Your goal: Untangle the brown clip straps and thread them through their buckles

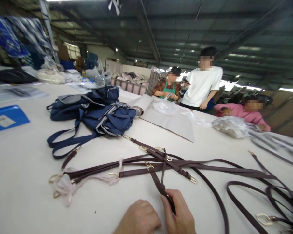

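Note:
My right hand is closed around a dark brown strap, pinched between thumb and fingers. The strap runs up from the hand to a gold-coloured clasp on the table. Close beside it, my left hand is curled with its knuckles up; whatever lies within its fingers is hidden. More brown straps with gold-coloured clasps spread across the table in front of both hands. At their left end, a bunch of straps is wrapped in crumpled pale tissue.
Navy bags with grey trim lie beyond the straps. A blue packet sits at the left on the white table. Farther back are a grey sheet and a plastic-wrapped bundle. Three people are at the far side.

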The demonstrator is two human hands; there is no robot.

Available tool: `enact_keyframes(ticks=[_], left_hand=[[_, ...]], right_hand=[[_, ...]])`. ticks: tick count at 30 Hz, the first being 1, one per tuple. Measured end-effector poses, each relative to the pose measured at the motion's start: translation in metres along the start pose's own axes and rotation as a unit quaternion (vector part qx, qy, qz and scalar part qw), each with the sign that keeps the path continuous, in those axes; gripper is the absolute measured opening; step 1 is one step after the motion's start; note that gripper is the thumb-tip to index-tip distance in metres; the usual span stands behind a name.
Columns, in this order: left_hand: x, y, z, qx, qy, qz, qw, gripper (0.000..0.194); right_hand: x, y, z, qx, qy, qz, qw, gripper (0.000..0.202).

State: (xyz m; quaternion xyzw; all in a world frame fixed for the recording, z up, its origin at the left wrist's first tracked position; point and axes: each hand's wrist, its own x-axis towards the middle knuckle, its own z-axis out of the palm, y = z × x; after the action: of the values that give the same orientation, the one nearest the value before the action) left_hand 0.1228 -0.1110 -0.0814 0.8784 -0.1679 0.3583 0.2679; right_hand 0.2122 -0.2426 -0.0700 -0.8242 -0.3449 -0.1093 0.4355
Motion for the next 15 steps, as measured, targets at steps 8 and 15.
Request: enact_keyframes(ticks=[8, 15], left_hand=[[0.016, 0.025, -0.042, 0.018, 0.059, 0.007, 0.998, 0.018], [0.034, 0.026, -0.051, 0.049, -0.031, -0.085, 0.995, 0.016]], right_hand=[[-0.008, -0.018, 0.021, -0.009, -0.093, -0.239, 0.966, 0.020], [-0.003, -0.007, 0.024, -0.058, -0.095, -0.284, 0.953, 0.025]])
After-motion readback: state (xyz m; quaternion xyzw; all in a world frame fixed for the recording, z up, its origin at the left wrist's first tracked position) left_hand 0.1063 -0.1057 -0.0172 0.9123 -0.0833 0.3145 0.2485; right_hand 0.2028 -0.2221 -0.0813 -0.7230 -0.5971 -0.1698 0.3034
